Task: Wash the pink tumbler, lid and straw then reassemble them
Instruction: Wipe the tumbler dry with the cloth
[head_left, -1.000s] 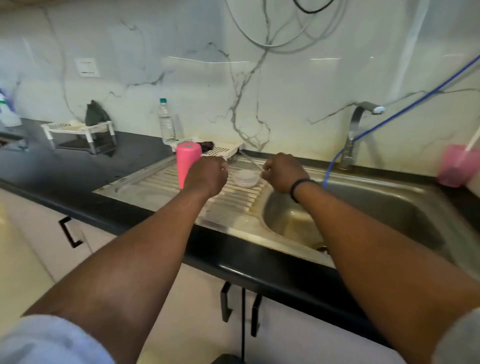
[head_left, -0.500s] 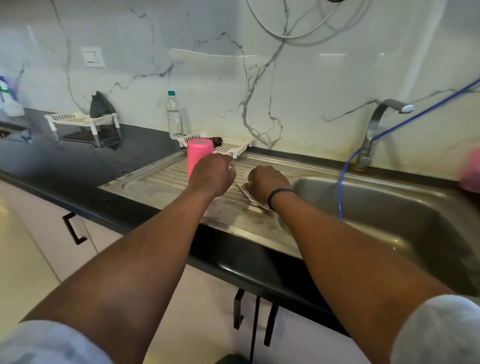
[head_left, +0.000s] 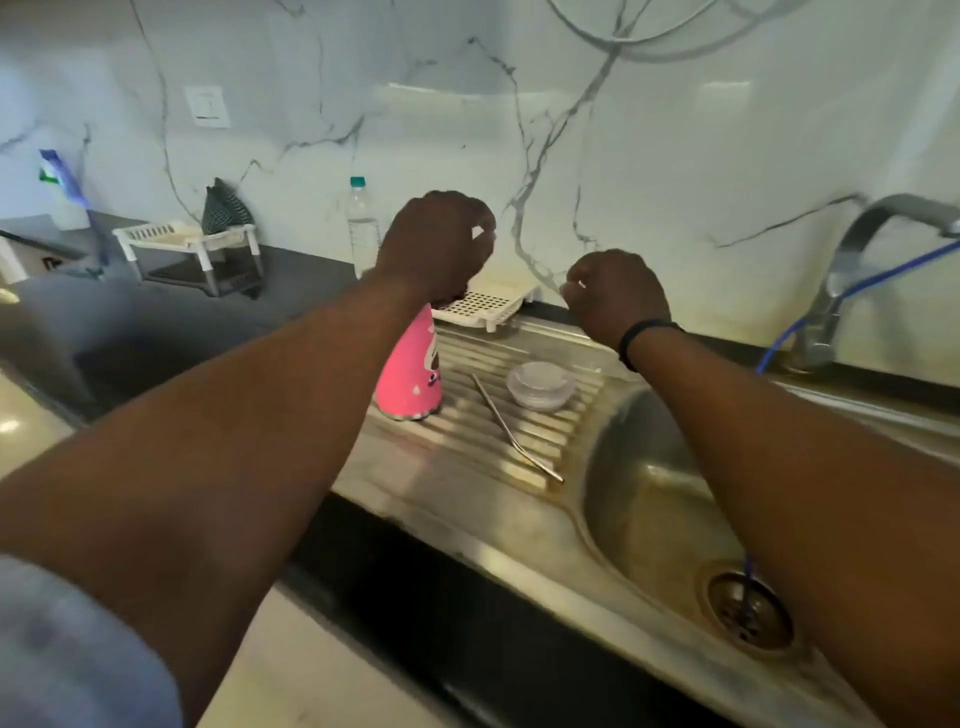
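A: Below the left hand (head_left: 436, 244), whose curled fingers hold nothing I can see, the pink tumbler (head_left: 410, 369) stands mouth down on the ribbed drainboard (head_left: 467, 431).

B: And the right hand (head_left: 615, 291)?

A: Loosely fisted, also empty, raised above the clear lid (head_left: 541, 385); the metal straw (head_left: 514, 434) lies just beside it.

B: The tumbler is probably wet and slick; wrap its middle. Pinch the thin, stiff straw mid-length, and the light lid by its rim.

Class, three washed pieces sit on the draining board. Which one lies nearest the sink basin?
The metal straw: its lower end nearly reaches the basin's rim. The clear lid sits farther back, and the pink tumbler stands farthest left.
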